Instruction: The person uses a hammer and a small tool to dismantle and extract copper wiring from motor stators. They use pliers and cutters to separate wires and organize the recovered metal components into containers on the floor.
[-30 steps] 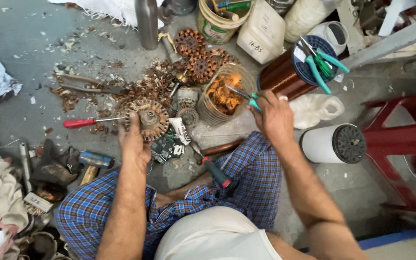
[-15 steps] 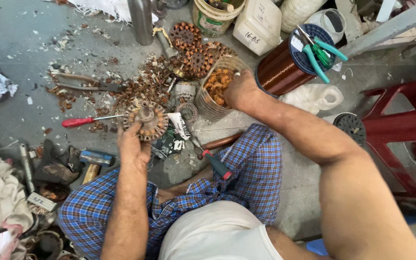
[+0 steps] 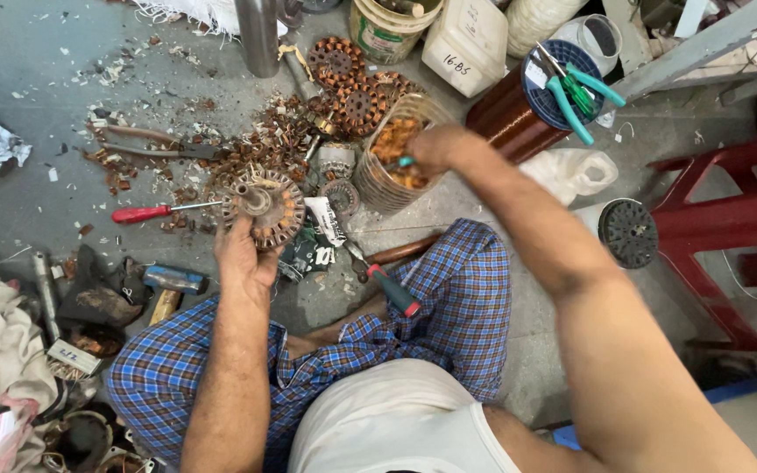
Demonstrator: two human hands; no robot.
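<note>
Teal-handled tool (image 3: 405,161) mostly hidden in right hand (image 3: 435,147), white fabric (image 3: 187,10) cut off at top edge

You've got three wound stators: one (image 3: 265,208) at your left hand (image 3: 243,258), two (image 3: 336,60) (image 3: 363,103) by the bucket (image 3: 385,26). Two screwdrivers (red-handled (image 3: 161,211), red-and-teal (image 3: 387,286)), one copper wire spool (image 3: 505,114), one mesh basket (image 3: 389,180).

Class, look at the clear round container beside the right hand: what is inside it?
Inside the clear container lies a heap of orange-brown copper scraps. The right hand, gripping a green-handled tool, covers part of the opening, so the rest is hidden.
</note>
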